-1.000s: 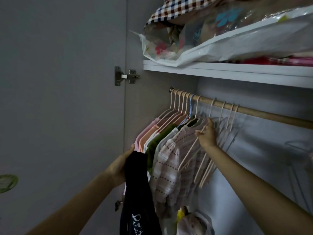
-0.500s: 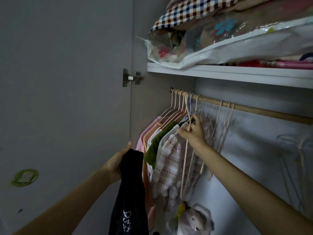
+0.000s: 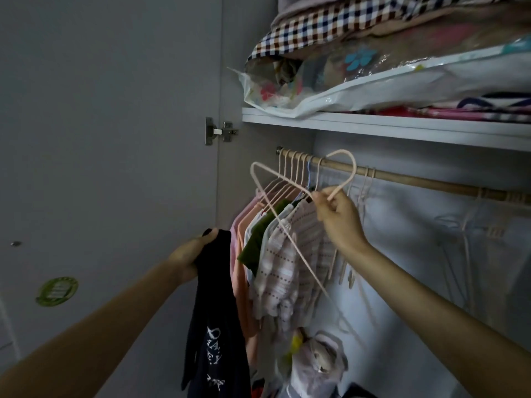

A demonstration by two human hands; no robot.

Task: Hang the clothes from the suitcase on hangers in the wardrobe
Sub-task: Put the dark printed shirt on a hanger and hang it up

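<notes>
1 view only, head cam, looking up into an open wardrobe. Taking the wooden rail (image 3: 402, 179) as the landmark:

- Right hand (image 3: 339, 218) up just below the rail, fingers curled, pinching the neck of a pale pink hanger (image 3: 275, 216). Hook end curving up in front of the rail, not looped over it; body of the hanger tilted, long arm slanting down across the striped top.
- Left hand (image 3: 191, 255) lower and well left of the rail's left end, fingers and thumb wrapped round the top of a dark navy garment (image 3: 214, 326). Hanging straight down from the grip, white lettering near the bottom, too small to read. Not on any hanger.
- Clothes already hung (image 3: 275, 254) bunched at the rail's left end: pink, peach, green, then a pale striped or dotted top, each on a thin pink hanger.
- Few empty hangers (image 3: 365, 191) on the rail just right of the right hand, more faint ones further right.
- White shelf (image 3: 402, 127) directly above the rail, loaded with a plastic storage bag (image 3: 431, 84) and a checked fabric bundle (image 3: 359, 24) on top.
- Door hinge (image 3: 219, 131) left of the rail's end, on the open door (image 3: 100, 139); round green sticker (image 3: 57, 291) lower on that door.
- Plastic bags (image 3: 316, 366) down below the hung clothes, contents unclear.
</notes>
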